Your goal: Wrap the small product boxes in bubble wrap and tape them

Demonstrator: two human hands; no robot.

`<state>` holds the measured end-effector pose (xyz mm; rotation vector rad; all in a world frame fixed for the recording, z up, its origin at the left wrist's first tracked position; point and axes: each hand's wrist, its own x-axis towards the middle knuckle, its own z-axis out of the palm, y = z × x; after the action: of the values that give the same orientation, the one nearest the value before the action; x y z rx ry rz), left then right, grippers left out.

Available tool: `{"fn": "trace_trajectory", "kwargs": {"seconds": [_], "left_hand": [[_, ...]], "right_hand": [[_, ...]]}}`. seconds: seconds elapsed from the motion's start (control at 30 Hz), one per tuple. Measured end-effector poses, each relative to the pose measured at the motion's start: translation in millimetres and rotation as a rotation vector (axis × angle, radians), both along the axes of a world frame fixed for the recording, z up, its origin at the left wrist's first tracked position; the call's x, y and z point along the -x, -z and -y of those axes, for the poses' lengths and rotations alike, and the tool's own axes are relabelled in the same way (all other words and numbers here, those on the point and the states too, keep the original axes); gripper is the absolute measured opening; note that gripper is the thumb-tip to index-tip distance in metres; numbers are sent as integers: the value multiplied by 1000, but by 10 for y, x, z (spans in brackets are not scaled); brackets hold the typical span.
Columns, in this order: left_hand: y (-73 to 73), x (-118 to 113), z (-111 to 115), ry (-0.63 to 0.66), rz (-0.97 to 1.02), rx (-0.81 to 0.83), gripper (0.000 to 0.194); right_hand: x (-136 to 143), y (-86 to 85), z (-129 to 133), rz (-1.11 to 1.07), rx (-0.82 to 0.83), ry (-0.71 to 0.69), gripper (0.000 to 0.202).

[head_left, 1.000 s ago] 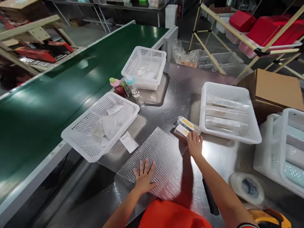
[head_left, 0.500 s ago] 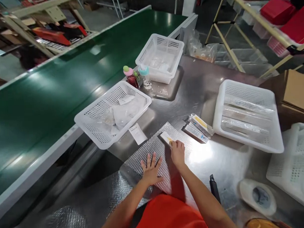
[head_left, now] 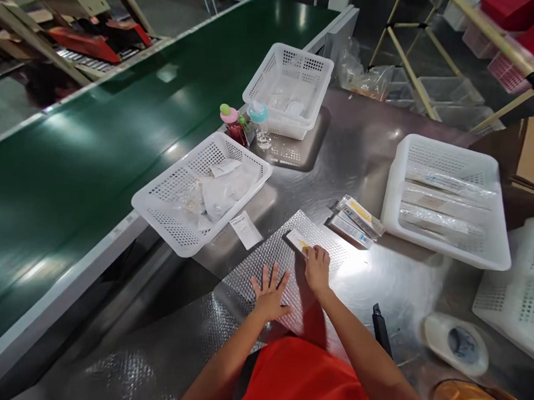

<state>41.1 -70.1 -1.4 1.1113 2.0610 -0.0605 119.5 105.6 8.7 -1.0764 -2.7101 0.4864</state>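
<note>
My left hand (head_left: pixel 271 296) lies flat with fingers spread on a sheet of bubble wrap (head_left: pixel 251 262). Up and to the right, my right hand (head_left: pixel 317 268) has its fingers closed on the near end of a small white box (head_left: pixel 298 241) with a yellow mark, which rests on the wrap. More slim boxes (head_left: pixel 355 223) lie together on the metal table, right of the wrap's corner. A white paper slip (head_left: pixel 246 230) is left of the wrap. The wrap trails off toward the lower left, over the table's edge.
White baskets with bagged items stand left (head_left: pixel 181 238), at the back (head_left: pixel 310 120) and right (head_left: pixel 448 249). Two bottles (head_left: pixel 261 127) are between the left and back ones. A black cutter (head_left: pixel 380 330) and tape roll (head_left: pixel 456 344) lie at right. A green conveyor (head_left: pixel 129 140) runs behind.
The camera view has shifted slightly. Both hands keep the same poses, the left flat on the wrap and the right on the small box.
</note>
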Motion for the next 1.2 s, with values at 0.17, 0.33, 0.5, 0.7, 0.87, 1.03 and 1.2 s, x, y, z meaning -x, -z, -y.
{"fn": "trace_trajectory", "kwargs": {"seconds": [0.17, 0.33, 0.5, 0.7, 0.87, 1.03, 1.2], "left_hand": [[-39, -15, -17, 1, -28, 8, 110], [-90, -22, -35, 3, -34, 52, 110], [-286, 9, -62, -48, -2, -39, 100], [-518, 129, -653, -824, 332, -441, 23], [-294, 139, -1214, -1069, 674, -365, 37], [-74, 112, -1319, -1119, 679, -375, 34], [63, 140, -1308, -1041, 515, -458, 29]], "right_hand": [[-29, 25, 34, -10, -5, 9, 35], [-42, -10, 52, -24, 6, 29, 29], [5, -133, -343, -26, 78, 120, 31], [191, -230, -883, 302, 93, 153, 36], [277, -361, -997, 354, 106, 141, 20], [224, -513, -774, 303, 126, -2, 17], [164, -435, -276, 213, 112, -106, 19]]}}
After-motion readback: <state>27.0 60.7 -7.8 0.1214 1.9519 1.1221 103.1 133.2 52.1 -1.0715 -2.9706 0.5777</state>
